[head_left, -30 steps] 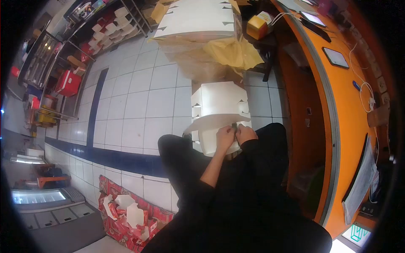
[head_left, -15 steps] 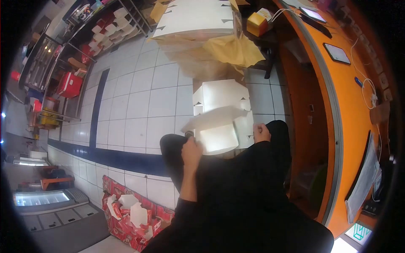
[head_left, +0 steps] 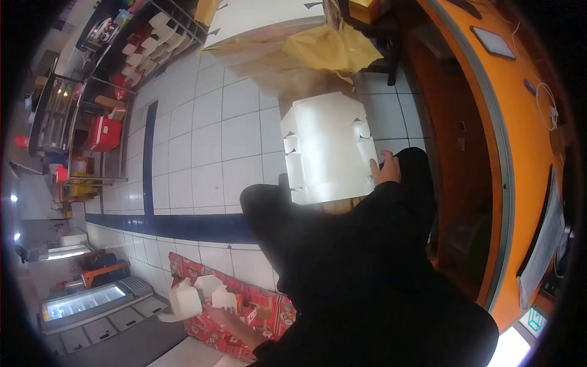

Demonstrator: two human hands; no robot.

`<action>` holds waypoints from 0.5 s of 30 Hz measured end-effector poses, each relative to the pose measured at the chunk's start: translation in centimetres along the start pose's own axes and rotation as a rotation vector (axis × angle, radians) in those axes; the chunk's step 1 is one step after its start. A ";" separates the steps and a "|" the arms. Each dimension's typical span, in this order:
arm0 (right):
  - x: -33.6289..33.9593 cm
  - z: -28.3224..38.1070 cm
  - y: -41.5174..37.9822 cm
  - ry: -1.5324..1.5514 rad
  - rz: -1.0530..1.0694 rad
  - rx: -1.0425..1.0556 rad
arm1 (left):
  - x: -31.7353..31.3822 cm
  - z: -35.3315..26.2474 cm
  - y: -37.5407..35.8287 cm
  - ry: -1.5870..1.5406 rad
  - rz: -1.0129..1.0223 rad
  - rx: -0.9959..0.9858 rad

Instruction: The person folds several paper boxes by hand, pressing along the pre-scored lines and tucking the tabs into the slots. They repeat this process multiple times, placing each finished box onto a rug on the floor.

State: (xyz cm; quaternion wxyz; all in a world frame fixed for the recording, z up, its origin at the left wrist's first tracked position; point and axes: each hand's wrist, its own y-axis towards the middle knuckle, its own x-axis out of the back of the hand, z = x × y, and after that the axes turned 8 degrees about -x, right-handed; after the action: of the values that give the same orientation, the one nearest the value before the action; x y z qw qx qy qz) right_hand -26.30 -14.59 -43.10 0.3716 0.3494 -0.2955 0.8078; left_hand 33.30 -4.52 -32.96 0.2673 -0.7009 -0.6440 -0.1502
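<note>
My left hand [head_left: 225,319] reaches down over the red patterned bin at the lower left. Its fingers seem closed on the lower edge of a white folded carton [head_left: 185,301], with some blur there. A second white carton [head_left: 224,299] stands just beside it. My right hand [head_left: 387,170] rests by my right knee, thumb and fingers apart, close to the right edge of a flat white carton sheet [head_left: 327,150]. This die-cut sheet lies before my knees, its notched side flaps unfolded.
The red patterned bin [head_left: 244,352] holds several cartons. Ahead lies a stack of white sheets [head_left: 263,21] with crumpled brown paper [head_left: 333,52]. An orange counter [head_left: 489,202] runs along the right, with a tablet [head_left: 493,41] on it. A red cooler [head_left: 104,133] sits on the left rack.
My left hand has moved from the carton before my knees down to the bin, carrying the folded carton. A flat sheet now shows there. My right hand's fingers have spread. The view has shifted.
</note>
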 end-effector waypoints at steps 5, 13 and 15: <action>-0.3 0.7 -1.0 -0.207 0.027 0.008 | -9.8 0.2 -8.3 0.145 0.265 -0.779; -0.5 0.0 -1.3 -0.103 0.046 0.010 | -24.9 -1.3 -27.7 0.293 1.133 -1.385; -0.9 -0.5 -1.1 -0.089 -0.016 0.032 | -24.7 -1.4 -30.1 0.400 1.197 -1.314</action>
State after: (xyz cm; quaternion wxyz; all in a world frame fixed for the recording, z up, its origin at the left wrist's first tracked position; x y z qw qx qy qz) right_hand -25.14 -14.00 -43.87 0.3588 0.3933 -0.2959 0.7931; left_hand 0.79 -24.78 -40.11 -0.0459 -0.8903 0.1010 -0.4417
